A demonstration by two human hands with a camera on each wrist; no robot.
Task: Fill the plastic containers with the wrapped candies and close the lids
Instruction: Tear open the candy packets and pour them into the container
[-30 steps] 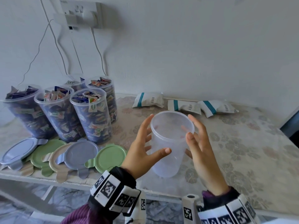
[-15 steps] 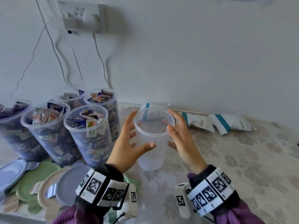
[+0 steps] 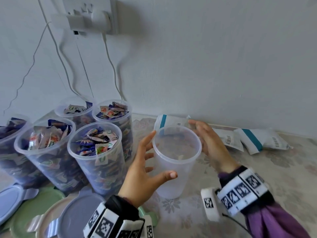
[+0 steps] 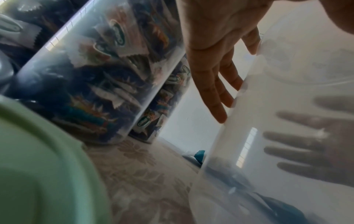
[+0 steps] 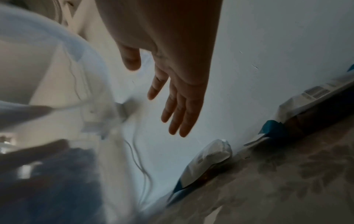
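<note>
Item: empty container [image 3: 178, 167], clear plastic, lidless; currently standing upright on the table [image 3: 283, 177], midway along it, just beside the nearest filled container [image 3: 101, 162]; over the last second it has been travelling away from the table's front edge and toward the back edge, and is now settling next to the filled group.

Left hand [image 3: 142, 176]: still flanking the empty container; fingers [image 4: 216, 94] lying straight and spread against its wall, thumb touching the near side; steadying it, not clutching it.

Right hand [image 3: 210, 145]: a moment ago flanking the far side of the container, now coming away and stretching toward the back edge; fingers [image 5: 182, 109] extended and relaxed, holding nothing; fingertips arriving at the nearest candy bag [image 3: 171, 123], white with a teal stripe; whether they are touching it already cannot be told.

Further bags [image 3: 257, 141]: lying along the back edge, to the right, untouched.

Filled containers: five showing at the table's left end, heaped with wrapped candies, all lacking lids.

Lids [image 3: 75, 219]: grey-blue, green and pale, overlapping loosely at the front-left corner.

Reading: placement of the empty container is finishing and the sourcing of candy is probably beginning; the bag is likely needing opening before pouring; filling of this container and the closing of every lid are still remaining.
</note>
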